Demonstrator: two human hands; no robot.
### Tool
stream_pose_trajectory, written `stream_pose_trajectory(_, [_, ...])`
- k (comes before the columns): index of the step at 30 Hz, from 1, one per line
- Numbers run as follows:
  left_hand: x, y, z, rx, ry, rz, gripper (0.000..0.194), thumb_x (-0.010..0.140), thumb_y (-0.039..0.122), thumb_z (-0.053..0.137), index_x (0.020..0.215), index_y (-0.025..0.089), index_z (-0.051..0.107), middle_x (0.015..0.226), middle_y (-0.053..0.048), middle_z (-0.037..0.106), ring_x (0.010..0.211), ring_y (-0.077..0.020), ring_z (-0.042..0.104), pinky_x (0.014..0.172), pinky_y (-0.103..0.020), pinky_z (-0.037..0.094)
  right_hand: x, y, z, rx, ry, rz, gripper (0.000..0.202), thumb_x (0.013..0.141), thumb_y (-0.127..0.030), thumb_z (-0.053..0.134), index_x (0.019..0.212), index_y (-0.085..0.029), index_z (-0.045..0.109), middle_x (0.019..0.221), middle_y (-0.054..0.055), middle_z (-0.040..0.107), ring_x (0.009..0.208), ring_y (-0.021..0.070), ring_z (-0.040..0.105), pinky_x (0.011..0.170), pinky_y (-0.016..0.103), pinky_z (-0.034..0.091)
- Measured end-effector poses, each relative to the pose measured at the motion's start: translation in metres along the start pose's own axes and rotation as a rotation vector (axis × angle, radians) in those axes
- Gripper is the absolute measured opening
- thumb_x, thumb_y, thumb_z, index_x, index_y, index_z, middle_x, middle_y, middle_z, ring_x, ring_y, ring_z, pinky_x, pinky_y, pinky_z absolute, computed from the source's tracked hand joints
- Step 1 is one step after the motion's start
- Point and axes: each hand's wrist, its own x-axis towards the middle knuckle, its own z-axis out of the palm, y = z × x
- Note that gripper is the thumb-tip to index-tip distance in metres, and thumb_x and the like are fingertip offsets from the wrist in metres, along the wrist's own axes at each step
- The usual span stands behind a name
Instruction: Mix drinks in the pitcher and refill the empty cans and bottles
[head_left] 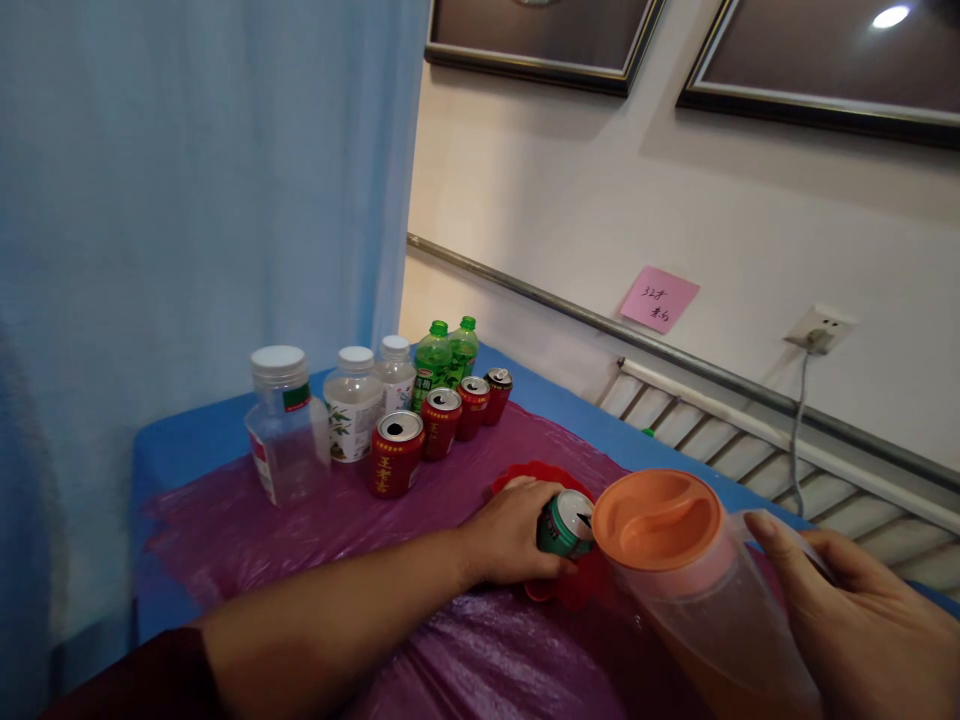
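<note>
My left hand (514,530) is wrapped round a green drink can (564,530) with an open silver top, tilted slightly to the right. Under the can lies a red scalloped dish (574,592). By its handle, my right hand (862,610) grips a clear plastic pitcher (720,630) with an orange lid (660,520). The pitcher leans toward the can, its lid edge close to the can's top; whether they touch I cannot tell. Brownish liquid seems to show inside the pitcher.
Several red cans (397,460) stand in a row on purple plastic sheeting (322,555) over a blue table (180,440). Behind them are a large clear jar (289,440), white-capped bottles (352,405) and green bottles (433,360). A blue curtain (210,180) hangs left; a radiator (720,440) lines the wall.
</note>
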Motion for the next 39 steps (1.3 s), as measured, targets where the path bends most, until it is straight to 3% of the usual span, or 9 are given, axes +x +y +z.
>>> stream_pose_trajectory(23, [0.0004,-0.0005,0.0002,-0.02,-0.011,-0.013,0.067,0.059,0.044,0.09,0.119,0.027,0.065,0.112,-0.003,0.07,0.104,-0.0298,0.062,0.092,-0.038,0.047,-0.0011,-0.001,-0.0023,0.016,-0.003,0.01,0.05,0.074,-0.075,0.061,0.076,-0.027,0.072,0.071,-0.001,0.071,0.069,0.0227,0.061,0.058,0.03,0.038])
stream_pose_trajectory(39, [0.0003,-0.0002,0.0,-0.012,-0.011,-0.013,0.066,0.06,0.045,0.089,0.119,0.026,0.065,0.112,-0.003,0.07,0.104,-0.0294,0.063,0.091,-0.037,0.048,-0.0024,-0.0024,-0.001,0.008,-0.004,0.023,0.052,0.071,-0.077,0.06,0.075,-0.026,0.071,0.067,-0.001,0.066,0.069,0.0226,0.058,0.057,0.03,0.037])
